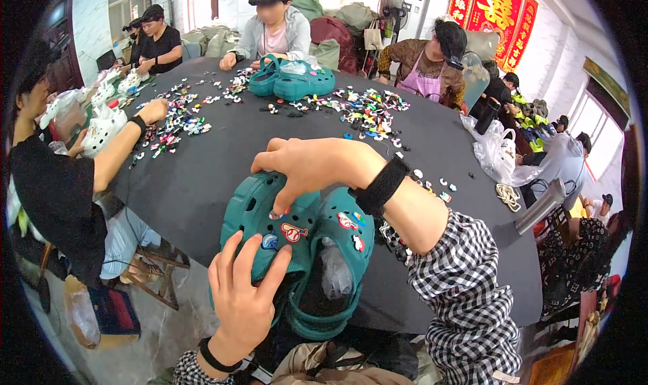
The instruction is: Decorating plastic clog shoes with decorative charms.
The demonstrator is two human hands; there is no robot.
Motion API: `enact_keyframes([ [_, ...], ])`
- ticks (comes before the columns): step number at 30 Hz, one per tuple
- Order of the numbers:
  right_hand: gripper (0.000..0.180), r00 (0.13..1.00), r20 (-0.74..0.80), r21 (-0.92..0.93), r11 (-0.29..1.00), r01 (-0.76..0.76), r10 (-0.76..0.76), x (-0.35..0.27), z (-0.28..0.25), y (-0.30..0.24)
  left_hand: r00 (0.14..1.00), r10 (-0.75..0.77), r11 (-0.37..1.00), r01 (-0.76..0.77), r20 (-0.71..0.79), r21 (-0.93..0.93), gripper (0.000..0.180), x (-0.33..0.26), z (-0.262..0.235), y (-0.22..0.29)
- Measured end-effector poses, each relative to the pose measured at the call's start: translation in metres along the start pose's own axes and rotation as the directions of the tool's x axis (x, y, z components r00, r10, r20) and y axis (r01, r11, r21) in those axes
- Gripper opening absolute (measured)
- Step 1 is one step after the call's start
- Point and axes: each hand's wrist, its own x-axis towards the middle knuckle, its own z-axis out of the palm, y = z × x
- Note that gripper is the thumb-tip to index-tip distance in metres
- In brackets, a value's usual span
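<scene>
A teal clog (260, 202) lies toe away from me at the near side of the dark table. My right hand (304, 165) arches over it from the right, fingers curled round the toe. Its thumb presses a small charm (275, 215) on the upper. My left hand (246, 294) grips the clog's near left side, with fingers bent beside a blue charm (269, 241); its thumb is hidden. Between the hands shows a red-and-white baseball charm (294, 233). Touching on the right is the matching clog (335, 270), with several charms on its upper and clear plastic inside.
Loose colourful charms (374, 111) lie scattered across the table (202, 175). Another teal clog pair (304, 84) stands at the far side. A person at left reaches in with a hand (154, 110) beside white clogs (104, 130). A metal bottle (540, 206) and plastic bag (503, 152) are at right.
</scene>
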Motion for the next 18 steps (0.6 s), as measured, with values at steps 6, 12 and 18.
enact_keyframes([
  [6,0.085,1.000,0.018,0.023,1.000,-0.009,0.009,-0.003,0.000,-0.002,1.000,0.010,1.000,-0.010,-0.015,-0.022,0.040,0.002,-0.001,0.002],
  [12,0.082,0.998,0.065,0.040,0.999,-0.025,0.022,-0.002,0.000,-0.004,1.000,0.008,1.000,-0.007,-0.018,0.020,0.040,0.001,-0.001,0.000],
  [18,0.082,1.000,-0.019,0.108,0.994,0.027,-0.025,-0.012,0.014,0.009,1.000,0.014,1.000,-0.014,-0.006,0.021,0.041,0.001,0.001,-0.002],
])
